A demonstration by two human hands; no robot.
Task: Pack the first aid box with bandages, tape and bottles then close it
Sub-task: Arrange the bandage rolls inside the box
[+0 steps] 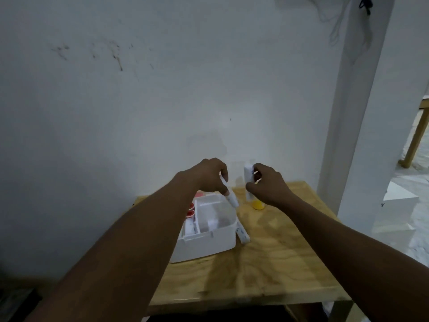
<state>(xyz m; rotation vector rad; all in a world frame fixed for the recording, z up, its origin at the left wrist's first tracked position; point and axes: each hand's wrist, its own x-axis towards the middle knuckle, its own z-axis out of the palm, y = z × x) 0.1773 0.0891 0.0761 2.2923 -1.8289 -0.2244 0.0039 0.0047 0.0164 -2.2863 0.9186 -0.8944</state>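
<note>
The white first aid box [204, 246] stands open on the wooden table [267, 263], with white compartments inside. Red-capped items [190, 209] show at its far left side. My left hand [210, 176] hovers above the box's far right corner and grips a slim white roll or tube [232, 198] that points down toward the box. My right hand [269, 184] is just right of it, above the table's back edge, holding a white packet [248, 174] upright. A small yellow bottle [258, 204] stands under that hand. Another white roll [242, 235] lies against the box's right wall.
A white wall rises directly behind the table. A white pillar [362, 112] stands to the right, with a white block [397, 201] and a wooden leg [415, 140] beyond it. The table's near half is bare wood.
</note>
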